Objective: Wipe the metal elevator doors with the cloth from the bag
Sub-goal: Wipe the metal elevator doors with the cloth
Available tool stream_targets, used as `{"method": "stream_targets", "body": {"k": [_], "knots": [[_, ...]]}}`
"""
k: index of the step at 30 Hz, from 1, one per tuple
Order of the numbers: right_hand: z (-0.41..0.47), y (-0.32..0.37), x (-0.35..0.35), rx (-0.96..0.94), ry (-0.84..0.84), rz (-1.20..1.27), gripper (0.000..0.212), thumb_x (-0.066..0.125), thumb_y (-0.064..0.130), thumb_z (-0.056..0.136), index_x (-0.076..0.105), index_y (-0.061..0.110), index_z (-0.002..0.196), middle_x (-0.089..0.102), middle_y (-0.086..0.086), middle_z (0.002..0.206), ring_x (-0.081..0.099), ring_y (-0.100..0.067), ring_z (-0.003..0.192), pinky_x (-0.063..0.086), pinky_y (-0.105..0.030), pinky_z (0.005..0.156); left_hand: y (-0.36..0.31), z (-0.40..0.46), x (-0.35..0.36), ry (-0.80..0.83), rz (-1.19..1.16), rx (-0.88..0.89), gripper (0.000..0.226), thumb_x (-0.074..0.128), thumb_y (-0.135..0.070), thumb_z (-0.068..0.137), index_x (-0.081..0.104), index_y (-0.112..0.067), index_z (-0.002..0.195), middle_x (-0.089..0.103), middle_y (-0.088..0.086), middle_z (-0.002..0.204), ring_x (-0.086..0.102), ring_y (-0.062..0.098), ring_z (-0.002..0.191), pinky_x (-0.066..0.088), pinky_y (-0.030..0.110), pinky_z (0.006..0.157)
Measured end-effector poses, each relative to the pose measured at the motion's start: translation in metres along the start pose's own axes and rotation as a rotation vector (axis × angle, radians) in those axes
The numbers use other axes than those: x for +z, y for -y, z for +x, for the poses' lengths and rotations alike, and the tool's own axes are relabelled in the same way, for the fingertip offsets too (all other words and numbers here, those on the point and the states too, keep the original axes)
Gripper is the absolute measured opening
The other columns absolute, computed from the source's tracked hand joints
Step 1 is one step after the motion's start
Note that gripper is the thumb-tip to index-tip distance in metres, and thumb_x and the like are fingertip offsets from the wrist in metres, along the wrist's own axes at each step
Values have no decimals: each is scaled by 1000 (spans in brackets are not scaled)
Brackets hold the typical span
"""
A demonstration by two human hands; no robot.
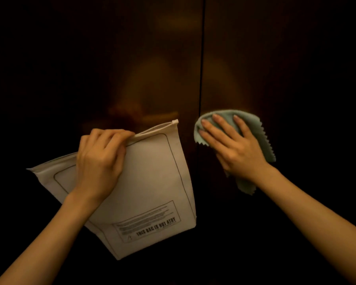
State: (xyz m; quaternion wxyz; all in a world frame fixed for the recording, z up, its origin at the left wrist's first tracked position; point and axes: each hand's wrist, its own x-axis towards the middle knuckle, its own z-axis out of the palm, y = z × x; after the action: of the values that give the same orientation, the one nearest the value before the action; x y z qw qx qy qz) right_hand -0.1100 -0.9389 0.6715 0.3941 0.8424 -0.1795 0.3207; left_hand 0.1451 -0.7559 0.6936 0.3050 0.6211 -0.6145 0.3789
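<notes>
The dark metal elevator doors (152,58) fill the view, with their vertical seam (201,68) just right of centre. My right hand (232,145) lies flat, fingers straight, and presses a pale green cloth (253,124) with zigzag edges against the right door beside the seam. My left hand (99,159) grips the zip-top edge of a white plastic bag (152,182), held up in front of the left door. The bag has a printed warning box near its bottom.
The surroundings are very dim. A faint warm reflection of a person shows in the doors above the hands. Nothing else is visible around the doors.
</notes>
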Motion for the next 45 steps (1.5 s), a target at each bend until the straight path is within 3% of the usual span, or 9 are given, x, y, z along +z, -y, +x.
{"method": "stream_targets", "body": {"k": [9, 14, 19, 29, 34, 38, 40, 42, 45], "knots": [[68, -33, -50, 175, -123, -4, 59, 54, 12, 86, 37, 13, 143, 33, -6, 151, 21, -27, 142, 16, -51, 115, 0, 59, -33, -112, 19, -5, 25, 46, -13, 90, 64, -3, 105, 66, 14, 93, 56, 32, 83, 30, 33, 68], [27, -20, -35, 10, -142, -16, 49, 50, 9, 84, 51, 8, 133, 45, -10, 141, 36, -33, 134, 27, -52, 108, 0, 71, -37, -141, 20, 13, 26, 45, -15, 91, 64, -5, 105, 67, 12, 93, 56, 30, 82, 32, 33, 67], [22, -33, -40, -79, -119, -34, 43, 48, 12, 86, 56, 10, 128, 48, -8, 139, 39, -31, 132, 29, -51, 107, -4, 85, -42, -199, 12, 44, 27, 45, -15, 91, 64, -5, 106, 67, 12, 93, 56, 29, 81, 30, 31, 67], [137, -113, -140, 116, -250, -41, 46, 46, 10, 84, 56, 10, 128, 50, -10, 138, 39, -33, 133, 29, -54, 108, -16, 145, -72, -355, 35, 127, 18, 52, -9, 91, 62, -6, 106, 66, 13, 94, 55, 30, 81, 27, 31, 68], [147, -106, -153, 164, -311, 7, 47, 52, 4, 81, 55, 6, 128, 52, -14, 136, 40, -34, 132, 27, -52, 108, -17, 163, -80, -410, 9, 127, 18, 50, -10, 92, 62, -6, 105, 66, 12, 95, 55, 29, 83, 32, 34, 69], [112, -89, -143, 103, -269, -23, 45, 54, 5, 78, 59, 6, 123, 56, -14, 131, 46, -36, 127, 34, -55, 105, -17, 162, -82, -437, 23, 140, 19, 49, -10, 91, 62, -4, 104, 64, 14, 93, 55, 30, 80, 34, 37, 67], [104, -91, -146, 65, -234, -29, 41, 46, 9, 84, 61, 7, 122, 57, -13, 130, 46, -36, 126, 36, -55, 104, -16, 160, -83, -447, 35, 149, 20, 47, -11, 91, 61, -4, 104, 63, 15, 92, 54, 30, 79, 34, 37, 67], [112, -99, -154, 61, -211, -10, 42, 41, 11, 85, 61, 7, 122, 56, -13, 132, 45, -36, 128, 35, -55, 105, -12, 161, -84, -460, 48, 153, 20, 47, -10, 91, 60, -5, 105, 62, 15, 91, 54, 29, 78, 33, 36, 67], [137, -117, -168, 116, -215, 37, 42, 48, -1, 84, 58, 4, 125, 50, -15, 137, 38, -37, 133, 28, -55, 109, -8, 167, -83, -482, 13, 167, 18, 52, -4, 88, 59, -3, 104, 57, 17, 92, 52, 29, 77, 33, 33, 64]]}}
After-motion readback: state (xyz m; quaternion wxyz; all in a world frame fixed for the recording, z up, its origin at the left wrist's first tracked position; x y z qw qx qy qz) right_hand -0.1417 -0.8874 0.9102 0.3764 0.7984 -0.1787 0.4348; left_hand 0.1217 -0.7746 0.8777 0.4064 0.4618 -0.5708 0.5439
